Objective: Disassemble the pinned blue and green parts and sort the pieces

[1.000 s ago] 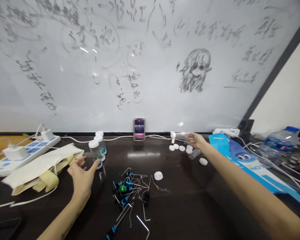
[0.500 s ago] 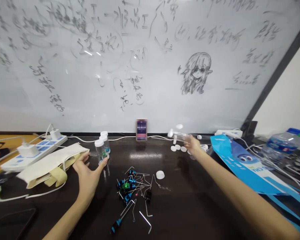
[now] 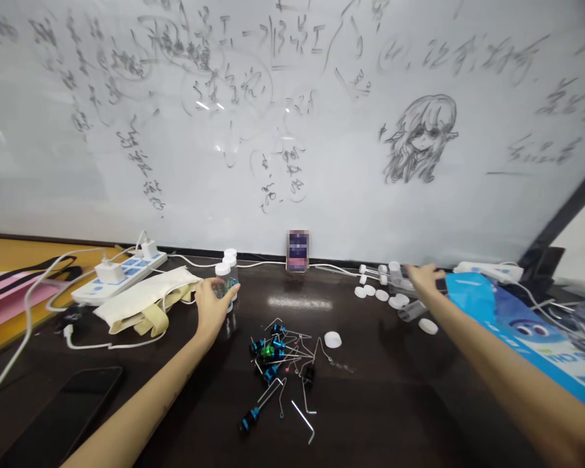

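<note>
Left hand (image 3: 212, 309) spread, grip open; capped tube (image 3: 223, 270) upright just beyond, between thumb and fingers; right hand (image 3: 425, 281) nearer clear tube (image 3: 411, 311) lying slantwise on worktop (image 3: 380, 396); right grip: can't tell.

your view is bright and evenly lit: the whiteboard (image 3: 331, 201) is pale grey, with small streaks of reflected light above the propped phone (image 3: 298, 251), mostly to its upper left. just in front of that phone, white glare crosses your glossy dark tabletop (image 3: 385, 383). its screen is pixelated. to its right, your right hand (image 3: 424, 279) looks softly blurred; farther right, wide-angle distortion stretches your forearm (image 3: 497, 364).
</note>
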Available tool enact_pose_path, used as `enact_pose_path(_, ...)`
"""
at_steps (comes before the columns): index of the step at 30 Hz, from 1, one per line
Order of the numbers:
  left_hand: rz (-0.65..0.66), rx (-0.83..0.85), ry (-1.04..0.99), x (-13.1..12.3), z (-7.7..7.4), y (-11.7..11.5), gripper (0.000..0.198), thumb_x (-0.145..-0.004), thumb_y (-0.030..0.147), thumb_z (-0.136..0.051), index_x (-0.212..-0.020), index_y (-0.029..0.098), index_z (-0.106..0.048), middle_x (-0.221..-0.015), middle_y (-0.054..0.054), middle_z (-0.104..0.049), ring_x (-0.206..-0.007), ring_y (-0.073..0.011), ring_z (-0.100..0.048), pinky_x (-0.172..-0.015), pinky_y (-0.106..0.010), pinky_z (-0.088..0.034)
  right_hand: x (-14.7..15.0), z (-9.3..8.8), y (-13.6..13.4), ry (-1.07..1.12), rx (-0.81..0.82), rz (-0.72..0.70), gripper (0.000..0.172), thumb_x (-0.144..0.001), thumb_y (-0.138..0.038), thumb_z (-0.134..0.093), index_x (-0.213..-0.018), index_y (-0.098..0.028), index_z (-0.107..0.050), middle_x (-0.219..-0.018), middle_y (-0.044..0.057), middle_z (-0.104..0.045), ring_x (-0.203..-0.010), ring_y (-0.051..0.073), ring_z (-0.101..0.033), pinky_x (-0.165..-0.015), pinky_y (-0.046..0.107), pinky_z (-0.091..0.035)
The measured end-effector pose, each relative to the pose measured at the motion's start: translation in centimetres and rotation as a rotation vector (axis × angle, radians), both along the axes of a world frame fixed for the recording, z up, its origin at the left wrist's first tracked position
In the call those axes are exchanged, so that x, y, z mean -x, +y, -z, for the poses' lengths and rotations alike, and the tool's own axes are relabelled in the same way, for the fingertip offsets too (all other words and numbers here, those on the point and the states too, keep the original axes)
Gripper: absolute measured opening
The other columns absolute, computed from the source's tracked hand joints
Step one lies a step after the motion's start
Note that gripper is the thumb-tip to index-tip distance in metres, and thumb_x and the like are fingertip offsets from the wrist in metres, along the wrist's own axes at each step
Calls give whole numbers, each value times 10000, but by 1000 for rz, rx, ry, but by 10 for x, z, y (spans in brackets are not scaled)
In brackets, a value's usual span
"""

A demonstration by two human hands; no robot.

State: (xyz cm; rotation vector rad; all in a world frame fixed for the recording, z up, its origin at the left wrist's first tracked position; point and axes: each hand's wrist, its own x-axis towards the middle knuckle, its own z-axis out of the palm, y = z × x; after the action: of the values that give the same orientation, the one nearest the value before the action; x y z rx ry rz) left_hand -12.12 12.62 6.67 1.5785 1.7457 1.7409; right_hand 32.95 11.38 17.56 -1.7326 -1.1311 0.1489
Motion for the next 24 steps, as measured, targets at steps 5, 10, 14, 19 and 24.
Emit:
enact_pose_path(5, 3, -10, -101, -4, -6, 10, 578, -640, 448, -734, -1071, 198, -441, -1102, -76, -492, -1124, -271, -491, -972, -459, -373, 88, 6, 11, -253, -156, -237, 463, -817, -89, -498, -1267, -92, -389, -1320, 237, -297, -1134, 297, -461, -949, 427, -363)
enact_pose_path(10, 63, -3, -219, -11, 0, 20, 615, -627, 435, -751, -1120, 222, -450, -1133, -99, -587, -1067, -276, -572, -927, -451, -415, 233, -2, 35, -557, -244, -836, 479, -840, -395, -600, -1289, -297, -464, -1288, 55, -474, -1177, 214, -464, -995, 355, -380)
enact_pose_path(14, 158, -21, -282, -10, 0, 26, 543, -632, 368, -757, -1093, 217, -513, -1094, -93, -645, -1033, -269, -611, -903, -429, -446, 307, -18, 70, -982, -302, -1262, 536, -900, -559, -414, -1331, -240, -420, -1406, 136, -342, -1258, 263, -377, -996, 426, -357)
enact_pose_path(19, 333, -53, -375, -2, -9, 34, 459, -631, 247, -748, -1052, 188, -574, -1143, -102, -653, -1098, -248, -597, -919, -376, -465, 335, -11, 106, -1197, -248, -1336, 416, -942, -488, -386, -1208, -202, -530, -1130, 89, -570, -984, 185, -549, -860, 311, -422)
enact_pose_path(24, 416, -38, -483, 0, -3, 37, 372, -609, 239, -754, -940, 137, -617, -1028, -122, -698, -1012, -268, -639, -887, -398, -489, 337, 15, 100, -1181, -259, -1133, 451, -946, -513, -344, -1103, -158, -574, -1032, 119, -604, -982, 241, -524, -743, 311, -387)
